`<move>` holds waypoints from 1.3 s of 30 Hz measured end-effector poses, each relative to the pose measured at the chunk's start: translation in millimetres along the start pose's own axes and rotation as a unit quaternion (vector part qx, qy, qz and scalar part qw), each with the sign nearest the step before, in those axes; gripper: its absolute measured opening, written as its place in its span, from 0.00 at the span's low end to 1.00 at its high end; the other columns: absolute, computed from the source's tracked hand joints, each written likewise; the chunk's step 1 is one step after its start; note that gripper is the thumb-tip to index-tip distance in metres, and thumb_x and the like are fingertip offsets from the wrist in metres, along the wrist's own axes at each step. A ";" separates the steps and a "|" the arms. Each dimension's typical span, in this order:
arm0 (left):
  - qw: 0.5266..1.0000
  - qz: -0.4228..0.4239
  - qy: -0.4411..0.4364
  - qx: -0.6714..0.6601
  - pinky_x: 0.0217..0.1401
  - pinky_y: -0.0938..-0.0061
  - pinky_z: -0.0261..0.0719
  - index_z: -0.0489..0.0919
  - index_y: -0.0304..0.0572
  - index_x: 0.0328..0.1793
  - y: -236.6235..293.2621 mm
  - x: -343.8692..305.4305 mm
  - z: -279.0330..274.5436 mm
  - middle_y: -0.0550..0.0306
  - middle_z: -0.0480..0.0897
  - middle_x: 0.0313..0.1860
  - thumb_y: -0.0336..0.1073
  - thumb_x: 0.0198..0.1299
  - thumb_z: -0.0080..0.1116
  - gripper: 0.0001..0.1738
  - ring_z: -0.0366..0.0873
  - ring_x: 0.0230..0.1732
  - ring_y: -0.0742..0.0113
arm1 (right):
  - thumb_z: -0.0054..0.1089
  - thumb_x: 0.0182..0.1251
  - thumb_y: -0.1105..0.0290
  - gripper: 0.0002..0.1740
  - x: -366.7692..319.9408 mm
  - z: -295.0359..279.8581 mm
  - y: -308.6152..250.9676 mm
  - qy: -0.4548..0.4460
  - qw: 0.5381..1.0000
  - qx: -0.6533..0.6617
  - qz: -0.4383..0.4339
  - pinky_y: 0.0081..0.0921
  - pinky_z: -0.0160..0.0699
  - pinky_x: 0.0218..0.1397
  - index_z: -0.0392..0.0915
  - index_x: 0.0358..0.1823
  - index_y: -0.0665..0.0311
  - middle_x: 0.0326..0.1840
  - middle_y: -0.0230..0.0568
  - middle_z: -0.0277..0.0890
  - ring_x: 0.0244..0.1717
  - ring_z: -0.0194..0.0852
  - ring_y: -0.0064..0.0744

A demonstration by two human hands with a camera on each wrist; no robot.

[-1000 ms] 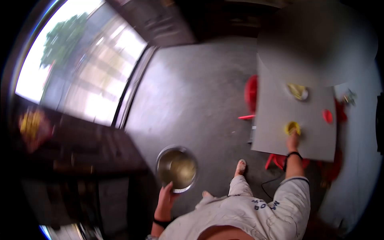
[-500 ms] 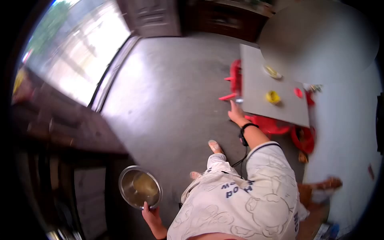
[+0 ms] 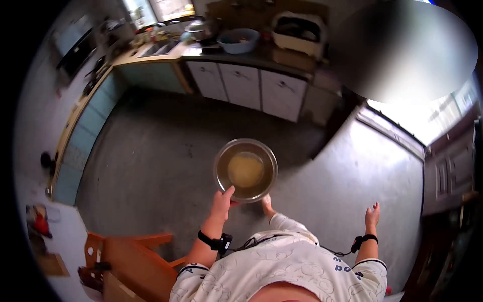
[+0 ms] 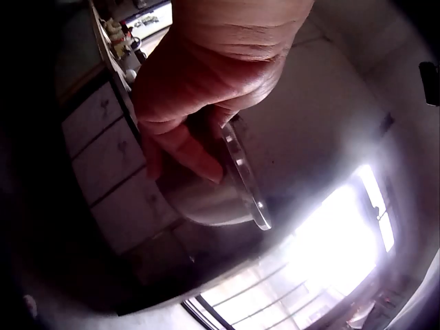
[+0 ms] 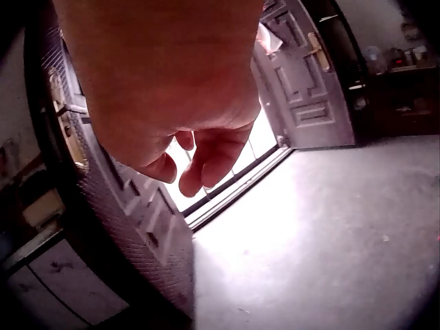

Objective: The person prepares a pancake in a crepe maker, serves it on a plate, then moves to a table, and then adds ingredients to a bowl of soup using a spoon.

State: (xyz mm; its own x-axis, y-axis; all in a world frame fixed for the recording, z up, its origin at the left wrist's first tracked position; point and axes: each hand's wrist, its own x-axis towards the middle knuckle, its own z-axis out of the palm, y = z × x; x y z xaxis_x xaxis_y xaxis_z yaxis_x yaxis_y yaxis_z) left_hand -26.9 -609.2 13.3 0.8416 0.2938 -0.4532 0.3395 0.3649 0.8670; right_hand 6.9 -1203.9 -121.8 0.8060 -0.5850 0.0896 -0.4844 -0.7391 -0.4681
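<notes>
My left hand [image 3: 221, 204] grips the near rim of a round metal bowl [image 3: 269, 166], thumb over the edge and fingers beneath. Inside lies a pale yellowish mass [image 3: 245, 169], its kind not clear from here. The left wrist view shows the outer side of the bowl [image 4: 213, 206], with the fingers [image 4: 196, 155] curled against its wall below the rim. Out to the right, my right hand [image 3: 372, 216] hangs over the floor, holding nothing. Its fingers [image 5: 218, 161] are loosely bent in the right wrist view.
Ahead runs a kitchen counter with white cabinets [image 3: 246, 88], bearing a blue basin [image 3: 239, 43], a pot [image 3: 197, 30] and a dish rack [image 3: 299, 32]. A sink [image 3: 161, 48] lies farther left. An orange-brown wooden chair [image 3: 136, 267] stands close at lower left; a doorway [image 3: 402, 121] opens at right.
My right hand has left the yellow container on the table and hangs at my side. The view has turned from table and doorway to the kitchen counter. The bowl stays in my left hand.
</notes>
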 end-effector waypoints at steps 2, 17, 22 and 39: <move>0.998 0.002 0.052 -0.031 0.27 0.70 0.79 0.72 0.35 0.46 9.0 31.4 -29.3 0.53 0.78 0.36 0.38 0.57 0.52 0.16 0.77 0.31 0.65 | 0.55 0.51 0.74 0.30 40.0 31.4 -75.3 0.004 0.998 0.003 -0.062 0.34 0.67 0.55 0.61 0.59 0.63 0.54 0.46 0.69 0.53 0.68 0.42; 0.910 0.028 0.314 -0.268 0.27 0.69 0.81 0.72 0.35 0.48 65.0 103.0 -216.1 0.52 0.79 0.38 0.41 0.60 0.47 0.17 0.79 0.33 0.62 | 0.52 0.55 0.74 0.22 -7.3 206.3 -755.2 -0.178 0.791 0.323 -0.487 0.26 0.70 0.33 0.67 0.54 0.60 0.46 0.36 0.73 0.25 0.69 0.30; 0.899 0.050 0.300 -0.313 0.28 0.72 0.83 0.69 0.38 0.51 110.4 158.5 -279.9 0.53 0.79 0.42 0.45 0.61 0.46 0.20 0.80 0.36 0.63 | 0.53 0.54 0.74 0.21 -61.7 225.4 -841.1 -0.196 0.749 0.340 -0.533 0.24 0.70 0.28 0.68 0.52 0.59 0.45 0.35 0.74 0.21 0.68 0.29; 0.951 0.025 0.209 -0.226 0.23 0.74 0.80 0.71 0.38 0.48 295.6 436.0 -396.8 0.55 0.79 0.37 0.47 0.60 0.47 0.19 0.79 0.30 0.65 | 0.53 0.59 0.66 0.08 3.5 312.7 -1034.8 -0.145 0.812 0.346 -0.448 0.26 0.67 0.25 0.76 0.35 0.62 0.24 0.41 0.74 0.21 0.71 0.33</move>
State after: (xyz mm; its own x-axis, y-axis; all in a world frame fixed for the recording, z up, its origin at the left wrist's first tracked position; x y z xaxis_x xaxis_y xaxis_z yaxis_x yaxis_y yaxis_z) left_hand 273.8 -22.7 -10.3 0.5786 0.6122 -0.5389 0.0094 0.6557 0.7550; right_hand 617.3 -336.7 87.9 0.8245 0.2605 0.5023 0.5657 -0.4005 -0.7209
